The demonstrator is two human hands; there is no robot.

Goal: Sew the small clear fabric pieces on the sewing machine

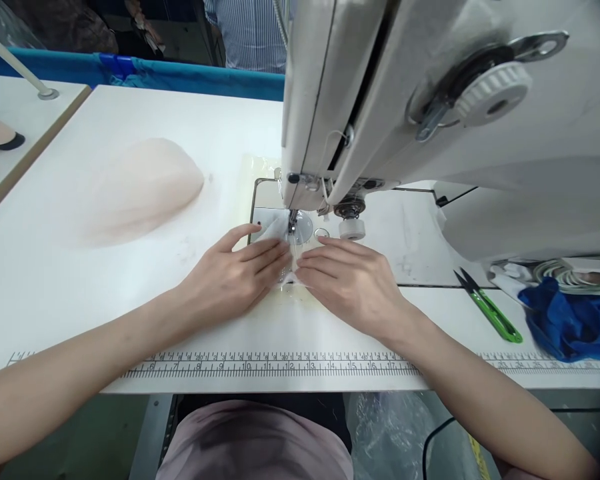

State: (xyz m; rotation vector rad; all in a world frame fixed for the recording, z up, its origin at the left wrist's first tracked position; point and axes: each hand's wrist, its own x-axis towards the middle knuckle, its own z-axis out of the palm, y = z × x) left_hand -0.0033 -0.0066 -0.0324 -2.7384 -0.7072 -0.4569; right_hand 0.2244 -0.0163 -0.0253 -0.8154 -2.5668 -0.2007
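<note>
At the presser foot point(293, 221) of a sewing machine point(325, 100) lies a piece of sheer white fabric point(279, 228). My left hand point(235, 273) is on its left part, fingers together at the fabric and the little finger held out. From the right, my right hand point(350, 280) closes its fingertips on the fabric just in front of the foot. Both thumbs are hidden under the hands. The needle tip is hard to make out, and the fabric's near part is partly covered by fingers.
A pale beige moulded cup point(150, 187) lies on the white table point(220, 120) to the left. Green thread snips point(493, 310) and a blue cloth point(573, 320) are at the right. A printed ruler point(260, 365) runs along the front edge. Another person's striped shirt point(250, 33) shows behind.
</note>
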